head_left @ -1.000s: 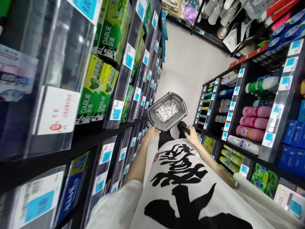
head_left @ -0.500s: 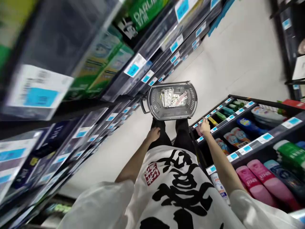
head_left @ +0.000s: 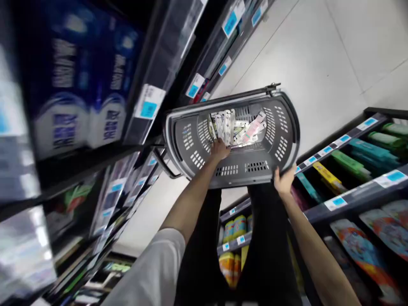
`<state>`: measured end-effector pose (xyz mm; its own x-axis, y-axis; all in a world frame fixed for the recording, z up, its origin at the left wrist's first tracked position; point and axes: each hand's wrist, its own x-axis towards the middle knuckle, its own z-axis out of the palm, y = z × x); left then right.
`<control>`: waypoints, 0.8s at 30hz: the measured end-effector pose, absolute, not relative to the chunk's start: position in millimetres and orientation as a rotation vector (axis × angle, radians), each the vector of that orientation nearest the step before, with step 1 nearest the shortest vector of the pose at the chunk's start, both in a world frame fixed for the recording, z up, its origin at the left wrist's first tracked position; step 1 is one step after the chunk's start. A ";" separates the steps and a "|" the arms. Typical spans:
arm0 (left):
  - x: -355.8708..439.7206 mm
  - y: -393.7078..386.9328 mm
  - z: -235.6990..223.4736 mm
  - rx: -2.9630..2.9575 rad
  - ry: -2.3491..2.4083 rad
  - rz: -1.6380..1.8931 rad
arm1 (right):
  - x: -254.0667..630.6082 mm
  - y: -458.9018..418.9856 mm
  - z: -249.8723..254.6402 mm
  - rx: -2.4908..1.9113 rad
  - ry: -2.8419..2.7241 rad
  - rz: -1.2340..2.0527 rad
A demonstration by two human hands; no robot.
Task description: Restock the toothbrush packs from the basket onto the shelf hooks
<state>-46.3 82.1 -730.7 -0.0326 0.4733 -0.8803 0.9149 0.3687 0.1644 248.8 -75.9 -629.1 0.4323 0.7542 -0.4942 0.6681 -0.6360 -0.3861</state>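
Note:
A grey plastic shopping basket (head_left: 223,176) with slotted walls is in front of my legs, tilted up to the right. My left hand (head_left: 219,149) reaches down inside it, fingers curled at the lower ends of several narrow white packages (head_left: 228,127); whatever is between the fingers is hidden. A pink-and-white narrow package (head_left: 253,127) lies among the others on the basket's floor. My right hand (head_left: 284,180) grips the basket's right end, thumb and fingers on either side of the rim. The basket's dark handle (head_left: 165,163) sticks out at the left.
Tall shelves with price tags (head_left: 149,108) and blue packs (head_left: 76,93) stand close on the left. On the right, a lower rack holds boxes, including a yellow box (head_left: 330,176), and pouches (head_left: 357,242). Pale floor tiles (head_left: 318,55) stretch ahead.
The basket looks larger and closer. My left hand has moved from beside my leg into the basket. My right hand has left the rack's edge and taken hold of the basket's rim.

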 end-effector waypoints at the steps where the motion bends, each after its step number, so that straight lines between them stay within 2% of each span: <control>1: -46.4 82.4 -754.7 1.218 1.706 -0.583 | 248.6 -81.7 -632.0 -2.517 -1.257 0.938; 5: -38.3 71.3 -827.7 1.135 1.876 -0.554 | 246.9 -100.1 -635.5 -2.501 -1.138 0.813; 9: -11.9 56.2 -867.0 1.122 2.097 -0.418 | 240.9 -106.5 -636.7 -2.511 -1.089 0.729; 14: 10.0 55.8 -875.8 1.148 2.196 -0.357 | 238.7 -99.9 -637.2 -2.515 -1.107 0.709; 24: -26.1 62.2 -879.5 1.064 2.004 -0.305 | 238.7 -96.6 -639.5 -2.500 -1.058 0.725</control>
